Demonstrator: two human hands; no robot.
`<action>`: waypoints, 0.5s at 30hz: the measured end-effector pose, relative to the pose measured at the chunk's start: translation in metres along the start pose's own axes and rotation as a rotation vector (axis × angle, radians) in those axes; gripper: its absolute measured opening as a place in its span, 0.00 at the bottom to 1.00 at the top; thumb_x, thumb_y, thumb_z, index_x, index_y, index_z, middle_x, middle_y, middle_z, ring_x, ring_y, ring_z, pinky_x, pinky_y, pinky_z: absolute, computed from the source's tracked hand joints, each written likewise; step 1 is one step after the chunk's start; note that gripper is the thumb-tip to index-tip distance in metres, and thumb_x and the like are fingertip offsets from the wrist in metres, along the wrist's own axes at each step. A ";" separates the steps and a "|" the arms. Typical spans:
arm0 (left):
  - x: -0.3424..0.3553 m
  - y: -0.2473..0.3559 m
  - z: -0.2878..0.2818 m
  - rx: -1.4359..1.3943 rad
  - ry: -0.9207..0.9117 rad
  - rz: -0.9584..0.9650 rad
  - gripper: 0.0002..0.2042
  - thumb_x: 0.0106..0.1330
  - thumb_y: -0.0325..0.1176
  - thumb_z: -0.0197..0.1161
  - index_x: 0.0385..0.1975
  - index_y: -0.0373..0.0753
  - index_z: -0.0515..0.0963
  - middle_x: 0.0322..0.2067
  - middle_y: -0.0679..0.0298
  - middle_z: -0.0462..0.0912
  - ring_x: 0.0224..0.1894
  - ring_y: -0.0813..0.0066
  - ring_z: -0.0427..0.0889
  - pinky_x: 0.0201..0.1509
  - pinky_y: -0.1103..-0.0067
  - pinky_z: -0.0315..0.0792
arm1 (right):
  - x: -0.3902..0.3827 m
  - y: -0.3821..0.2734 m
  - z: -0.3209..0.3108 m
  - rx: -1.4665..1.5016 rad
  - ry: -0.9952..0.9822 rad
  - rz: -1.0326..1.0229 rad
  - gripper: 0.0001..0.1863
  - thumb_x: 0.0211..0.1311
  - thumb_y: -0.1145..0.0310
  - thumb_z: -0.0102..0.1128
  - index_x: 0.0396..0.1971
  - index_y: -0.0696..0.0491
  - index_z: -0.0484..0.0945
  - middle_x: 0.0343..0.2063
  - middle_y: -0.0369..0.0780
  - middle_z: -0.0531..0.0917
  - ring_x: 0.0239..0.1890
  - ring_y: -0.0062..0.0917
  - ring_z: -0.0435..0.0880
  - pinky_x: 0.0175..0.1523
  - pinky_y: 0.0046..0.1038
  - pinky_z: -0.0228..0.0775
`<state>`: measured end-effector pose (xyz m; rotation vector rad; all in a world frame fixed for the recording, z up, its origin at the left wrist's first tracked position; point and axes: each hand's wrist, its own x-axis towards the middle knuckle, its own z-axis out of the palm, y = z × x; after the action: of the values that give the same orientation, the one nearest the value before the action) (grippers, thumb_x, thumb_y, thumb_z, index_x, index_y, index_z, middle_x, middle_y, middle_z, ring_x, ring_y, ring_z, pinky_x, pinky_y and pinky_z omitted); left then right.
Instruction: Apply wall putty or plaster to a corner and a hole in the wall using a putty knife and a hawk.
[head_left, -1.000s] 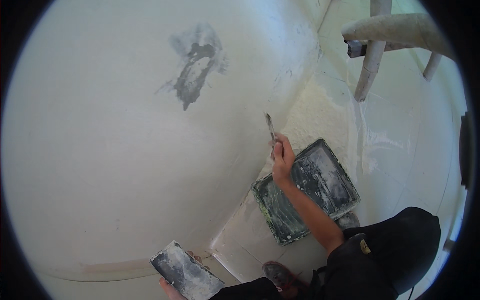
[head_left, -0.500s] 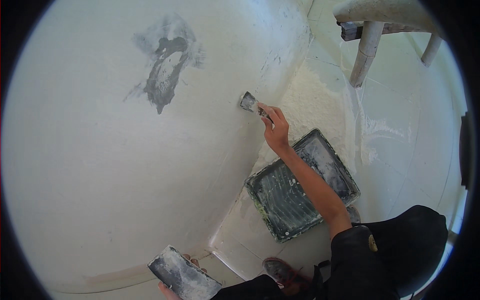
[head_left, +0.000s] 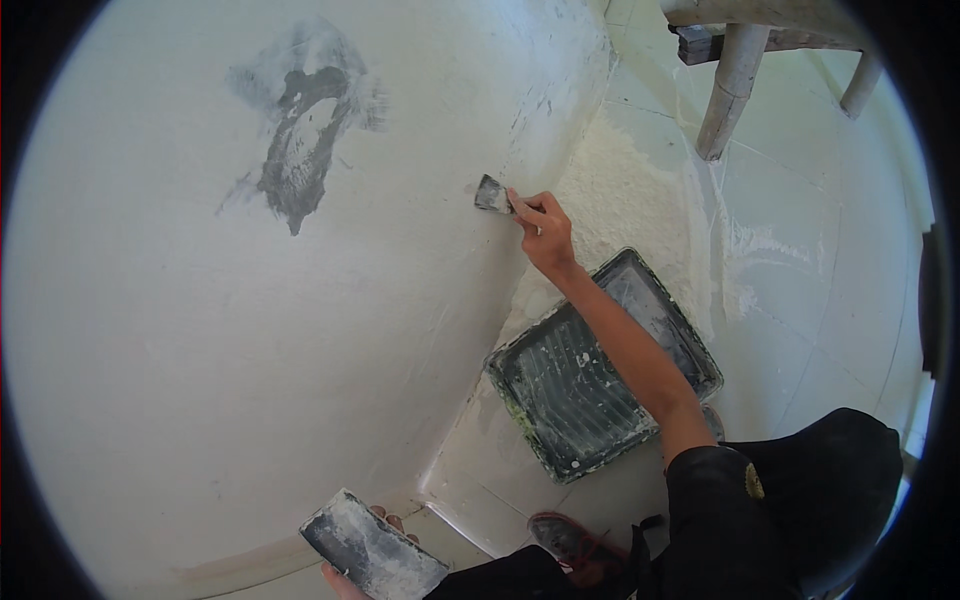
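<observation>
My right hand [head_left: 545,235] is closed round the handle of a small putty knife [head_left: 492,194]. Its blade lies at the white wall [head_left: 250,380], close to the wall's lower edge; whether it touches cannot be told. At the bottom, my left hand [head_left: 345,583] grips a flat, putty-smeared rectangular board [head_left: 372,545], its fingertips showing at the far edge. Higher on the wall is a grey patch [head_left: 305,150] with a pale middle. Under my right forearm rests a black paint tray [head_left: 570,385], ribbed and streaked with white.
White powder [head_left: 630,200] is spread over the tiled floor [head_left: 790,330] along the wall. Bamboo-like legs of a wooden stand [head_left: 735,90] rise at the far right. My shoe [head_left: 565,540] is on the floor below the tray.
The putty knife in my right hand has shifted slightly up and left, and its blade has turned. The wall patch appears further left as the view moves. My left hand keeps its hold.
</observation>
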<state>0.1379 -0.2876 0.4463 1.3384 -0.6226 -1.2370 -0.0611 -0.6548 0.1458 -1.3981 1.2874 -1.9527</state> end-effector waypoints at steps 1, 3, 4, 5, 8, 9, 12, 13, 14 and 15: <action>0.000 -0.002 -0.002 -0.002 -0.003 0.002 0.40 0.56 0.56 0.64 0.65 0.41 0.60 0.60 0.55 0.70 0.61 0.56 0.69 0.62 0.61 0.68 | -0.003 0.007 -0.005 0.000 0.001 -0.004 0.27 0.50 0.87 0.59 0.50 0.46 0.82 0.28 0.41 0.76 0.29 0.29 0.77 0.36 0.28 0.73; 0.001 -0.004 -0.004 -0.015 0.064 0.009 0.40 0.56 0.56 0.64 0.65 0.40 0.61 0.59 0.54 0.70 0.60 0.55 0.70 0.62 0.61 0.68 | -0.005 0.013 -0.013 -0.058 0.005 0.084 0.27 0.50 0.87 0.59 0.49 0.45 0.82 0.27 0.40 0.75 0.29 0.28 0.76 0.36 0.27 0.71; 0.000 -0.008 -0.002 -0.016 0.059 0.009 0.40 0.56 0.56 0.64 0.65 0.40 0.61 0.59 0.54 0.70 0.60 0.55 0.70 0.62 0.61 0.68 | -0.007 0.016 -0.015 -0.060 0.007 0.082 0.27 0.50 0.87 0.59 0.49 0.45 0.82 0.27 0.40 0.75 0.29 0.28 0.76 0.36 0.27 0.71; -0.004 -0.012 0.005 -0.400 0.085 -0.003 0.39 0.57 0.55 0.64 0.65 0.40 0.61 0.59 0.53 0.70 0.59 0.55 0.71 0.62 0.61 0.68 | -0.008 0.008 -0.015 -0.054 0.010 0.181 0.26 0.49 0.87 0.60 0.48 0.45 0.83 0.28 0.40 0.75 0.29 0.27 0.76 0.36 0.26 0.71; -0.005 0.000 0.007 -0.426 0.030 -0.020 0.38 0.57 0.54 0.64 0.64 0.39 0.62 0.59 0.53 0.71 0.58 0.56 0.72 0.61 0.62 0.69 | 0.004 -0.027 -0.020 0.022 0.030 0.279 0.25 0.49 0.86 0.62 0.48 0.46 0.83 0.29 0.38 0.76 0.30 0.24 0.76 0.36 0.23 0.69; -0.005 0.004 0.006 -0.069 -0.047 -0.022 0.37 0.57 0.53 0.64 0.64 0.39 0.63 0.58 0.54 0.71 0.57 0.56 0.73 0.60 0.63 0.70 | 0.006 -0.034 -0.019 0.094 0.045 0.273 0.25 0.50 0.86 0.63 0.48 0.48 0.83 0.30 0.38 0.77 0.30 0.21 0.75 0.37 0.21 0.68; -0.002 0.002 0.004 0.045 -0.004 0.043 0.36 0.57 0.52 0.64 0.63 0.38 0.64 0.57 0.54 0.73 0.56 0.57 0.73 0.59 0.62 0.71 | 0.013 -0.032 -0.011 0.089 0.057 0.029 0.24 0.50 0.87 0.61 0.47 0.48 0.83 0.31 0.37 0.77 0.30 0.20 0.75 0.37 0.21 0.70; -0.004 0.001 0.005 0.045 -0.003 0.044 0.36 0.57 0.52 0.64 0.63 0.38 0.64 0.57 0.54 0.73 0.56 0.57 0.73 0.59 0.62 0.71 | 0.013 -0.032 -0.008 0.091 0.057 0.029 0.24 0.50 0.87 0.61 0.47 0.48 0.83 0.31 0.37 0.77 0.30 0.20 0.75 0.37 0.21 0.70; -0.005 0.001 0.009 0.021 0.029 0.030 0.36 0.57 0.52 0.65 0.62 0.37 0.64 0.56 0.54 0.73 0.55 0.57 0.74 0.59 0.62 0.71 | 0.013 -0.031 -0.003 0.111 0.025 0.051 0.25 0.49 0.87 0.61 0.47 0.47 0.83 0.30 0.38 0.77 0.30 0.24 0.76 0.36 0.23 0.70; -0.005 0.000 0.011 -0.004 0.061 0.015 0.36 0.57 0.52 0.65 0.61 0.37 0.65 0.54 0.54 0.74 0.54 0.57 0.74 0.58 0.62 0.72 | 0.013 -0.030 0.000 0.131 -0.007 0.073 0.26 0.48 0.87 0.61 0.46 0.46 0.84 0.29 0.39 0.76 0.29 0.27 0.76 0.35 0.25 0.71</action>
<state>0.1262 -0.2870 0.4504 1.3612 -0.5861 -1.1806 -0.0608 -0.6500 0.1784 -1.2757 1.1677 -1.9438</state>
